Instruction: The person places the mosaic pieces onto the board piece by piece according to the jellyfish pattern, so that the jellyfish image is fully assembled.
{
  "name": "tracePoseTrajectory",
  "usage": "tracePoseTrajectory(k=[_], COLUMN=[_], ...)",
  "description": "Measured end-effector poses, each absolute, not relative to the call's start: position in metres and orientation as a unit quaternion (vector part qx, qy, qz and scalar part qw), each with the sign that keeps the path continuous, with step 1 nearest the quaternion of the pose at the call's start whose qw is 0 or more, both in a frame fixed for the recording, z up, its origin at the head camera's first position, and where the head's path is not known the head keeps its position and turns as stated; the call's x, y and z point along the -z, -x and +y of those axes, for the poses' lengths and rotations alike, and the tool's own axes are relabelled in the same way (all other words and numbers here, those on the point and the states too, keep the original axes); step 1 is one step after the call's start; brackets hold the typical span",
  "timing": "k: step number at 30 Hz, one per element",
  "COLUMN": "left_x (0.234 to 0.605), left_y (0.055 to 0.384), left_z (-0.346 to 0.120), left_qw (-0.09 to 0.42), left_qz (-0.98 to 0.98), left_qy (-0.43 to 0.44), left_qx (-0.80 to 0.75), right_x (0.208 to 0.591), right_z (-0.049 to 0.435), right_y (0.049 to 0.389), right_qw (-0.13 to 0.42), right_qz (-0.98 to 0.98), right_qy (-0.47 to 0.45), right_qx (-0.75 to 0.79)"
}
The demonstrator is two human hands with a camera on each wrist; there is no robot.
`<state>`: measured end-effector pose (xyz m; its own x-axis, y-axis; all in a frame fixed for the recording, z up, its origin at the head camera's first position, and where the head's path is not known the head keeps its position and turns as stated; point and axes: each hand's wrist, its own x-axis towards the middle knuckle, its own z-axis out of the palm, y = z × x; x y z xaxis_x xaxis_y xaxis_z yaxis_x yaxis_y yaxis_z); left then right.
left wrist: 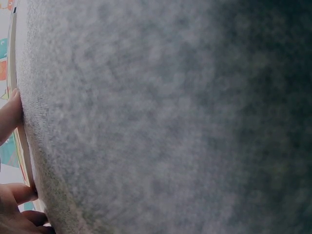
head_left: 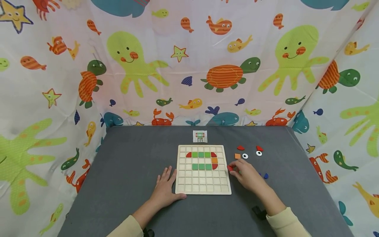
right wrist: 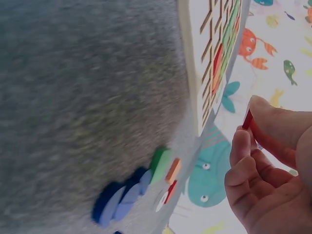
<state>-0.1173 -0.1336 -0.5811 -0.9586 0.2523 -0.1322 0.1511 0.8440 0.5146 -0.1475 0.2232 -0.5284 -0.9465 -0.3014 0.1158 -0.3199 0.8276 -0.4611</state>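
Note:
My right hand pinches a small red tile between thumb and fingertip, just off the right edge of a wooden grid board; the red tile shows edge-on in the right wrist view. Spread at the board's lower left corner, my left hand touches its left and front edges. In the board lie an upper row of green tiles with curved red ends, a lower green row ending in a red tile, and an orange tile between the rows at right.
Right of the board lie an orange square, two white rings, red pieces and blue pieces. A green piece is partly hidden by my right hand in the head view. Behind the board lies a pattern card.

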Motion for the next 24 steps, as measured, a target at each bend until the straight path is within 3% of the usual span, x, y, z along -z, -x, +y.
tracePoseTrajectory(k=[9,24], left_x=[0.582,0.583], left_y=[0.118,0.119], left_z=[-0.133,-0.134], left_qw=[0.096,0.103], left_qz=[0.953,0.953], left_qy=[-0.108,-0.106], left_qx=[-0.267,-0.264], right_x=[0.52,0.516], right_z=[0.204,0.161], right_y=[0.159,0.176], right_qw=[0.049,0.029], right_qz=[-0.947,-0.939], right_qy=[-0.197,-0.209], right_qx=[-0.249,-0.273])
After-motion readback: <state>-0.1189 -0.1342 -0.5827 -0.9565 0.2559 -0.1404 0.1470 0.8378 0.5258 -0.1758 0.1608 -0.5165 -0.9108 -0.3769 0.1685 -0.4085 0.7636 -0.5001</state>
